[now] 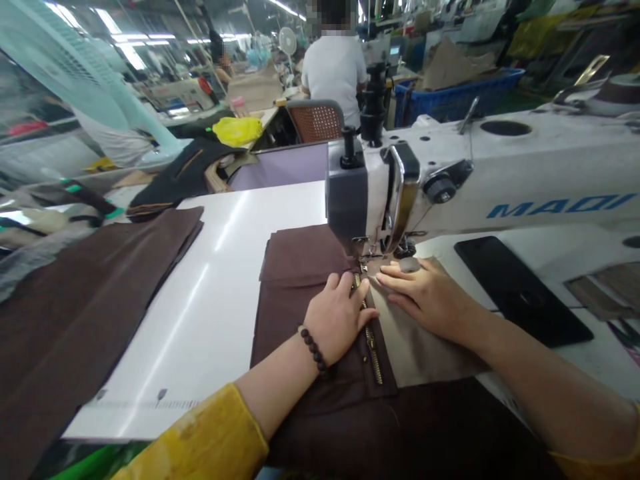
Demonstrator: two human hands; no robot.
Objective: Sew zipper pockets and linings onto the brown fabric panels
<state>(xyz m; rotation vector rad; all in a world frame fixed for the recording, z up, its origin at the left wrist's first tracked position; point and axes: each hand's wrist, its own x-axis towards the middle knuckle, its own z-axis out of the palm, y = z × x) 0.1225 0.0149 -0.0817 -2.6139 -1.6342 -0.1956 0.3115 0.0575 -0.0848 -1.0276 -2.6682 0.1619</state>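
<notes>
My left hand [336, 313] lies flat with its fingers spread on dark brown fabric [290, 300], beside a brass zipper [373, 353] set into it. To the right, my right hand [425, 297] rests on a beige cloth piece [420, 360] next to the zipper, fingers stretched towards the needle. Both hands are just in front of the presser foot [365, 267] of the white sewing machine [540, 160]. The brown fabric runs under the foot and hangs over the table's front edge.
A black phone [520, 290] lies right of my right hand. More brown fabric [95, 293] is stacked at the left of the white table [200, 320]. Behind are a light blue fan [100, 87], a seated person [334, 67] in white and a blue crate [460, 93].
</notes>
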